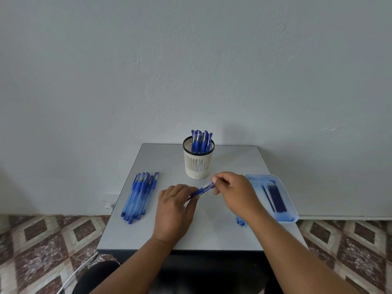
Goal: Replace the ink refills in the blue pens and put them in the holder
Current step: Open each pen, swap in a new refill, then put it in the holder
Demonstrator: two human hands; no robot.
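Both hands hold one blue pen point(203, 189) above the middle of the small grey table point(229, 158). My left hand point(175, 206) grips its lower end. My right hand point(232, 193) pinches its upper, clear end between thumb and fingers. A cream slotted holder point(198, 164) with a black rim stands at the back and has several blue pens point(201, 141) upright in it. A bundle of several blue pens point(140, 195) lies on the table's left side. Several dark blue refills point(275, 198) lie in a pale blue tray point(285, 218) on the right.
Small blue pieces point(240, 221) lie on the table beside my right wrist, partly hidden by it. A plain wall rises directly behind the table. Patterned floor tiles point(48, 247) show on both sides, and a white cable point(74, 274) runs along the floor at lower left.
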